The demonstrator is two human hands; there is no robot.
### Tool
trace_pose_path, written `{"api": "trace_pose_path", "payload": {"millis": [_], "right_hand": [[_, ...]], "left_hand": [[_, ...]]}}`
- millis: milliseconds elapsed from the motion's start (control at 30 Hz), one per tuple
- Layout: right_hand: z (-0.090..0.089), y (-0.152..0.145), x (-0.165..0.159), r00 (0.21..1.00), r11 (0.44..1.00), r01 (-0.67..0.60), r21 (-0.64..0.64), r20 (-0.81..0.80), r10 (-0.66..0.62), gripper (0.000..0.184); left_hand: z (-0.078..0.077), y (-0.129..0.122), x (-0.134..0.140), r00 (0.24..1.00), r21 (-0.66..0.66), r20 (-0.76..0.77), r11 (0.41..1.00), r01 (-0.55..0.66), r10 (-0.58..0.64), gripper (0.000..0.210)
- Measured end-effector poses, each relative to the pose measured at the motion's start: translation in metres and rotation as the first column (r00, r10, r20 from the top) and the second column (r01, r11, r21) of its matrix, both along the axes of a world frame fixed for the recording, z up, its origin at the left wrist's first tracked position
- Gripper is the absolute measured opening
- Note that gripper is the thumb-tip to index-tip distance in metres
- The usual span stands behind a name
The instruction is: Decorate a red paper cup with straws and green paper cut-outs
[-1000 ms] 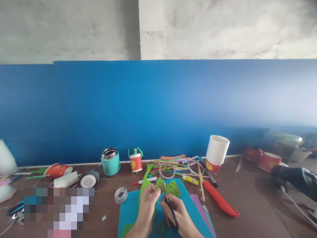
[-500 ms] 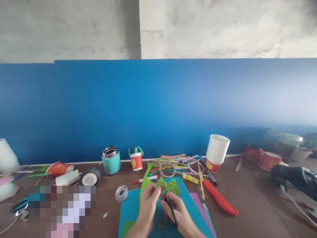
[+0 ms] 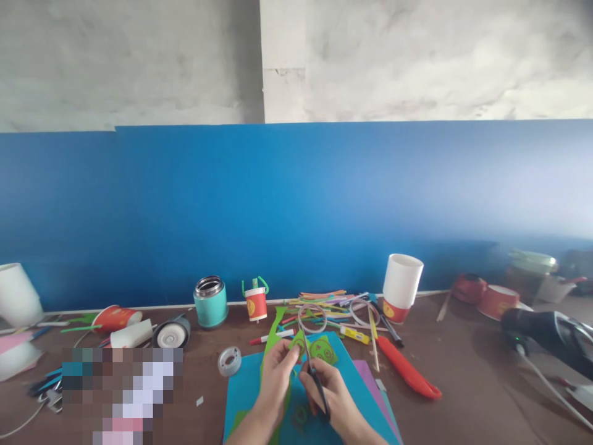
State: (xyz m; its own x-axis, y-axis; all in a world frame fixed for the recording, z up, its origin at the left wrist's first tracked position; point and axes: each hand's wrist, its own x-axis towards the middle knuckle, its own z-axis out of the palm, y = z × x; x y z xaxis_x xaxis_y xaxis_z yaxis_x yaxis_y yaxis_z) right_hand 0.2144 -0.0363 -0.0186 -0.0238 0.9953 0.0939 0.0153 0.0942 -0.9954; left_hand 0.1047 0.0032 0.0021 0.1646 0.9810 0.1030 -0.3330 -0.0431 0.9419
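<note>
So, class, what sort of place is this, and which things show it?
Probably a craft table: the right hand holds scissors, with a blue sheet below and a pile of colourful strips beyond.

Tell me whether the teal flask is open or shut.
Open: the teal flask stands upright with its metal mouth uncovered, the dark inside showing.

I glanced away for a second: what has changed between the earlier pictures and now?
Very little: the head view has shifted slightly, so the blue panel sits lower in the picture. Nothing was visibly taken up or let go. The left hand still pinches the green paper, the right hand still holds the scissors, and the turquoise jar and tape roll stayed put.
</note>
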Motion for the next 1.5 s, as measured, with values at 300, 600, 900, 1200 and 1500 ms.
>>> {"api": "trace_pose_path", "payload": {"millis": [300,600,900,1200,1500], "right_hand": [[-0.003,0.002,0.001,1.000,1.000,-0.009,0.003,-0.004,0.009,0.039],[0.004,-0.001,-0.001,1.000,0.999,-0.009,-0.038,0.017,0.010,0.040],[-0.001,0.001,-0.001,1.000,0.999,-0.011,-0.045,0.027,0.012,0.039],[0.001,0.000,-0.001,1.000,1.000,0.003,-0.004,-0.005,-0.003,0.037],[-0.002,0.002,0.001,0.999,0.999,0.003,-0.032,0.041,-0.001,0.036]], "left_hand": [[-0.001,0.001,0.000,1.000,0.016,-0.003,1.000,0.004,-0.004,0.032],[-0.008,0.007,-0.001,0.999,0.036,-0.030,0.999,-0.025,0.026,0.033],[-0.011,0.004,0.001,1.000,-0.009,-0.024,1.000,0.001,-0.002,0.033],[-0.005,0.001,0.001,0.996,-0.009,-0.006,0.996,0.087,-0.087,0.028],[-0.017,0.012,-0.002,0.995,0.052,-0.083,0.997,0.055,-0.051,0.031]]}}
